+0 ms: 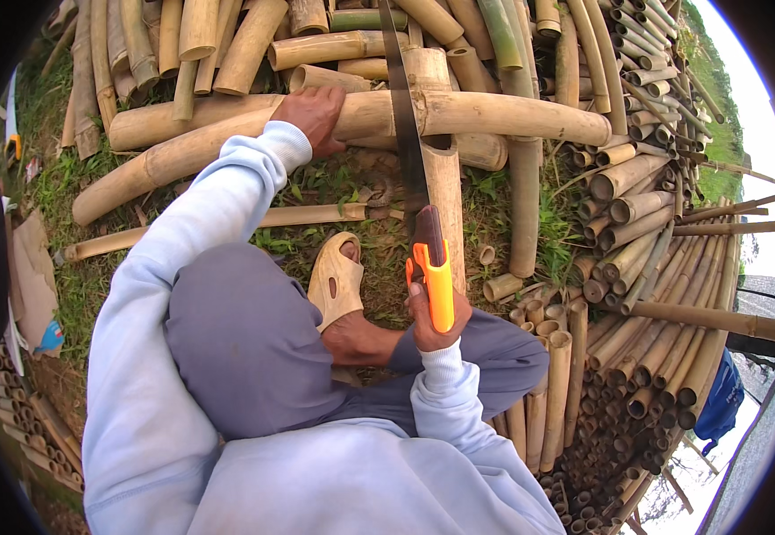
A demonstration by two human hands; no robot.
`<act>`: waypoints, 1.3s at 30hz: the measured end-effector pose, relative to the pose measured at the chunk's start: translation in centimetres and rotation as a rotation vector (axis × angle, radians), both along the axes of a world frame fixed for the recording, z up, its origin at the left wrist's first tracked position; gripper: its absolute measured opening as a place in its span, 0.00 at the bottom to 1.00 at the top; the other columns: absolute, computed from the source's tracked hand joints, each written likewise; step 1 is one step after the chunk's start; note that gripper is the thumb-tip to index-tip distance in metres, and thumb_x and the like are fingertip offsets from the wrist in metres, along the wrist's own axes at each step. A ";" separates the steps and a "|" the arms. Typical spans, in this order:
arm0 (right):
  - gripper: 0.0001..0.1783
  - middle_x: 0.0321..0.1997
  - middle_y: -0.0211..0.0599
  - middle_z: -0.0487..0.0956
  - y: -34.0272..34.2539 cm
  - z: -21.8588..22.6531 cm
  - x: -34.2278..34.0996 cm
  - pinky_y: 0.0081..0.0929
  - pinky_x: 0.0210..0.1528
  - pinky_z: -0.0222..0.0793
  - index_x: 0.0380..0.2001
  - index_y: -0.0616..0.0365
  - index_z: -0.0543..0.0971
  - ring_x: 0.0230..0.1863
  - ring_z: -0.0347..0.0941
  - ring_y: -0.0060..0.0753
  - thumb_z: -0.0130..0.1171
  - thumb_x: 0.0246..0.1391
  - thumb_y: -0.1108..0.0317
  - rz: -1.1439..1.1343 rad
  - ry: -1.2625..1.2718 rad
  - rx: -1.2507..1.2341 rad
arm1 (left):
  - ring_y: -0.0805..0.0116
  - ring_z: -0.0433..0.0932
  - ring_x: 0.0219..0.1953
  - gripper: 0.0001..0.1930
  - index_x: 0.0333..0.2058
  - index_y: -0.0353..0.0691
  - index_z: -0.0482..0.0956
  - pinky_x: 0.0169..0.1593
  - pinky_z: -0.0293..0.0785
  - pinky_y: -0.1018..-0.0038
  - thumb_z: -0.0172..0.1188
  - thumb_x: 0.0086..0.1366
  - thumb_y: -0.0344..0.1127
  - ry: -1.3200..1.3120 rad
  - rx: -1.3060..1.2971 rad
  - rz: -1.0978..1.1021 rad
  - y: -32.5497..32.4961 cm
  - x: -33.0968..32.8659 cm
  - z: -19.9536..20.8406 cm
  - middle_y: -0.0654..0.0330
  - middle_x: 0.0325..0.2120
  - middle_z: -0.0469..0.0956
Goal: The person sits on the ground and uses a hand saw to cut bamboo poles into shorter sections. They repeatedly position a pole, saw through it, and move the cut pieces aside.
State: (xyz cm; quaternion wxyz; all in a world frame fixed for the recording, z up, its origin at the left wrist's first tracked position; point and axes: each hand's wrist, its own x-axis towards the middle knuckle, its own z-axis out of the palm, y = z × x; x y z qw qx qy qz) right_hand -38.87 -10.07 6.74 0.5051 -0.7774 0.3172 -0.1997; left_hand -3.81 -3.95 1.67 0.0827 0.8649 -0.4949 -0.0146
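A long, slightly curved bamboo pole (494, 118) lies crosswise ahead of me, over other pieces. My left hand (314, 116) is wrapped over it, left of the saw. In my right hand (441, 319) is a hand saw (410, 147), gripped by its orange and dark handle. The blade points away from me and stands across the pole, right of my left hand. Whether its teeth are in the bamboo I cannot tell. Under the pole, an upright-running bamboo piece (445, 209) extends toward me, near the blade.
Cut bamboo pieces (249, 45) lie heaped at the far side. Stacks of bamboo tubes (637, 205) fill the right. My sandalled foot (338, 281) rests on grass below the pole. Cardboard (35, 267) and another orange-handled saw (13, 143) are at the left; a blue bag (722, 401) hangs far right.
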 end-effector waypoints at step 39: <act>0.15 0.22 0.41 0.79 0.2 3.1 -1.3 0.30 0.30 0.73 0.47 0.67 0.83 0.22 0.78 0.35 0.64 0.56 0.77 0.195 0.015 -0.133 | 0.47 0.82 0.47 0.33 0.47 0.38 0.72 0.54 0.77 0.60 0.78 0.47 0.46 0.025 0.044 0.041 0.0 0.1 -0.7 0.49 0.42 0.81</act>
